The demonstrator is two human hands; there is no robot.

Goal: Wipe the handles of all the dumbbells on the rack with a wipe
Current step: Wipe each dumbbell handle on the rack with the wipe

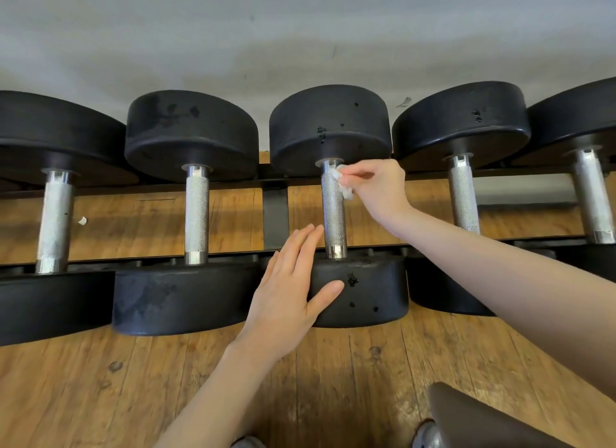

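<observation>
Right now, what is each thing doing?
Small white crumpled wipe: pinched, pressed on the handle's top.
Middle dumbbell's knurled silver metal handle: being wiped.
Right hand: pinching the wipe.
Left hand: flat on the near black round weight.

The leftmost dumbbell [50, 214] and the rightmost dumbbell [590, 187] are cut by the frame edges. The right hand [376, 191] covers most of the wipe [340, 181]. The left hand [286, 287] hides part of the middle dumbbell's near head [366, 291].
</observation>
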